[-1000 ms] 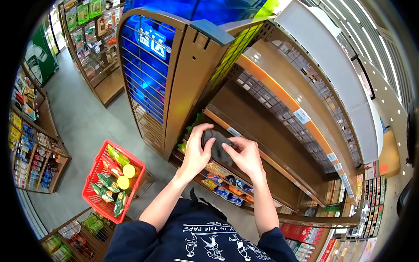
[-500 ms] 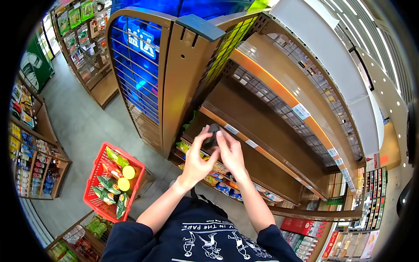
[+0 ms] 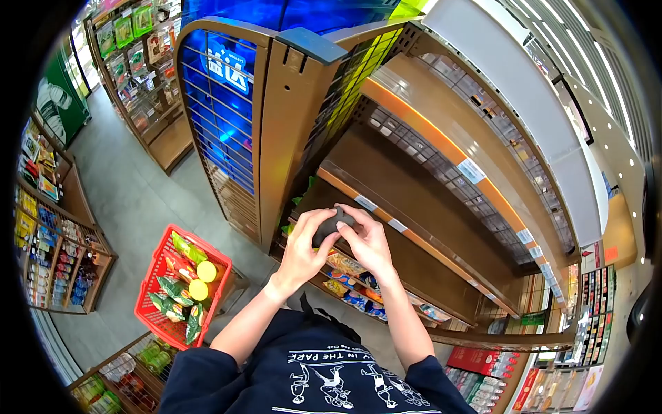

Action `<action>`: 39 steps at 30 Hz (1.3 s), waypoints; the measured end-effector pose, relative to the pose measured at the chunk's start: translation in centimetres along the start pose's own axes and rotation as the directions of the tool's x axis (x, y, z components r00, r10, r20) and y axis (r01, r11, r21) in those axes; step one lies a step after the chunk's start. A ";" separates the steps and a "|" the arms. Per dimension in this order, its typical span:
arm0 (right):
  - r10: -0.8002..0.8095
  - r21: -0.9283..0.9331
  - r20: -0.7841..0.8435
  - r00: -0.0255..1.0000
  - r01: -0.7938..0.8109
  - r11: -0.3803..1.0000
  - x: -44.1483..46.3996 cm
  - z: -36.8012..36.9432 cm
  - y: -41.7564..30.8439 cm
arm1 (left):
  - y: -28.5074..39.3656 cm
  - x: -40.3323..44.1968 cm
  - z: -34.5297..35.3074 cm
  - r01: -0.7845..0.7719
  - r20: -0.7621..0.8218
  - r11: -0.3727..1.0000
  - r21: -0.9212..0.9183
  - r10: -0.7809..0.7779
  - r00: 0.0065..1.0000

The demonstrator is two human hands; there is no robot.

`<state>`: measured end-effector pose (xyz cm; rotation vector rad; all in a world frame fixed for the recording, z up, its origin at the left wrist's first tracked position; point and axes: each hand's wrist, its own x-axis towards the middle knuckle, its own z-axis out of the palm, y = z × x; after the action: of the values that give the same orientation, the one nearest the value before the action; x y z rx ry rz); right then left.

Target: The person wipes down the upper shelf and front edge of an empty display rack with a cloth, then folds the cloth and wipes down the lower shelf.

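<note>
Dark grey bundle [image 3: 331,226]: gripped between left hand [image 3: 301,245] and right hand [image 3: 369,243], fingers [image 3: 310,221] curled, forearms [image 3: 252,317] converging, near left front corner of brown shelf [image 3: 441,228].

A person's bare left forearm [image 3: 249,314] and right forearm [image 3: 405,310] reaching forward, converging toward the middle, left hand [image 3: 302,250] and right hand [image 3: 369,243] close together, fingers [image 3: 307,221] curled, thumbs [image 3: 350,237] angled inward.

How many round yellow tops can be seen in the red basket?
2: the upper yellow top is at the image-right side of the red basket, and the lower yellow top is just below it, beside dark green packs. Others may be hidden underneath.
</note>
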<state>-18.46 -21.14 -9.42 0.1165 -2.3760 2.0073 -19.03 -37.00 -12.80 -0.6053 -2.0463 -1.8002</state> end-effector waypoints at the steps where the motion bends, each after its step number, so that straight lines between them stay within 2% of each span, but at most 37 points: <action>1: -0.003 0.002 -0.009 1.000 0.003 1.000 -0.2 -0.1 -0.4 | -0.3 -0.1 0.0 -0.005 0.008 1.000 -0.001 0.005 1.000; 3: 0.057 -0.113 -0.026 0.998 -0.059 0.992 -0.4 -0.3 -1.5 | -1.0 -0.2 0.0 -0.006 -0.060 0.999 0.050 0.009 0.998; 4: 0.013 -0.105 -0.116 0.993 -0.025 0.994 -0.4 -1.0 -1.9 | -1.1 0.2 0.1 0.063 -0.175 0.993 0.100 -0.045 0.984; 6: -0.041 -0.194 -0.209 0.977 0.000 0.981 -0.8 -1.8 -3.0 | -1.4 0.6 0.2 0.074 -0.197 0.985 0.154 -0.043 0.979; 8: -0.154 -0.381 -0.305 0.940 0.028 0.924 -1.2 -4.5 -4.3 | -1.7 1.0 0.4 0.133 -0.214 0.978 0.158 -0.098 0.972; 10: -0.215 -0.339 -0.568 0.794 0.012 0.941 -2.8 -8.5 -3.3 | -1.5 1.7 0.9 0.194 -0.240 0.970 0.145 -0.156 0.958; 13: -0.200 -0.407 -0.651 0.732 -0.115 0.906 -4.8 -11.2 -2.4 | -1.5 2.1 1.5 0.272 -0.230 0.955 0.121 -0.239 0.943; 15: -0.202 -0.443 -0.690 0.695 -0.185 0.877 -6.6 -13.2 -0.7 | -2.4 2.8 2.7 0.121 -0.356 0.961 0.249 -0.025 0.934; 16: -0.145 -0.444 -0.721 0.677 -0.292 0.847 -7.6 -13.5 -0.6 | -2.8 2.9 3.4 0.124 -0.353 0.962 0.243 -0.032 0.935; 18: -0.056 -0.380 -0.748 0.661 -0.358 0.853 -8.2 -13.6 -0.2 | -3.5 3.5 4.3 0.119 -0.448 0.948 0.295 0.027 0.894; 19: -0.045 -0.373 -0.753 0.656 -0.369 0.851 -8.6 -13.3 0.1 | -3.6 3.8 5.1 0.157 -0.458 0.955 0.251 -0.025 0.888; 20: -0.063 -0.459 -0.720 0.692 -0.406 0.790 -8.5 -13.1 0.2 | -3.9 4.2 5.5 0.157 -0.458 0.955 0.251 -0.025 0.888; 21: -0.072 -0.538 -0.687 0.723 -0.440 0.719 -8.6 -12.8 0.3 | -4.3 4.4 5.9 0.111 -0.502 0.956 0.272 0.042 0.864; 22: -0.108 -0.668 -0.591 0.799 -0.410 0.620 -8.4 -11.7 -0.8 | -4.6 4.4 6.4 0.068 -0.536 0.953 0.295 0.106 0.837; 23: -0.116 -0.684 -0.580 0.807 -0.404 0.607 -8.1 -11.7 -0.8 | -4.7 4.3 6.6 0.103 -0.503 0.973 0.204 0.014 0.864; 28: -0.130 -0.708 -0.572 0.810 -0.407 0.577 -8.3 -11.5 -0.4 | -5.5 4.6 8.5 0.171 -0.592 0.961 0.220 -0.008 0.806; 30: -0.143 -0.704 -0.573 0.807 -0.395 0.590 -8.4 -11.4 -0.4 | -5.4 4.9 8.7 0.112 -0.628 0.970 0.214 0.048 0.777; 34: -0.178 -0.733 -0.561 0.809 -0.386 0.560 -8.4 -11.3 0.1 | -5.2 3.7 8.8 0.035 -0.574 0.989 0.141 0.052 0.817; 36: -0.196 -0.753 -0.548 0.813 -0.378 0.539 -8.4 -11.2 0.2 | -6.5 2.7 8.3 0.046 -0.498 0.998 -0.046 -0.063 0.865; 39: -0.213 -0.763 -0.538 0.816 -0.363 0.534 -8.5 -11.2 0.4 | -5.4 3.3 6.8 0.027 -0.499 0.996 0.090 0.021 0.866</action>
<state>-10.32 -9.66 -8.57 -0.5626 -2.5736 0.4832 -24.55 -30.55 -16.57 -0.0835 -1.7539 -1.6322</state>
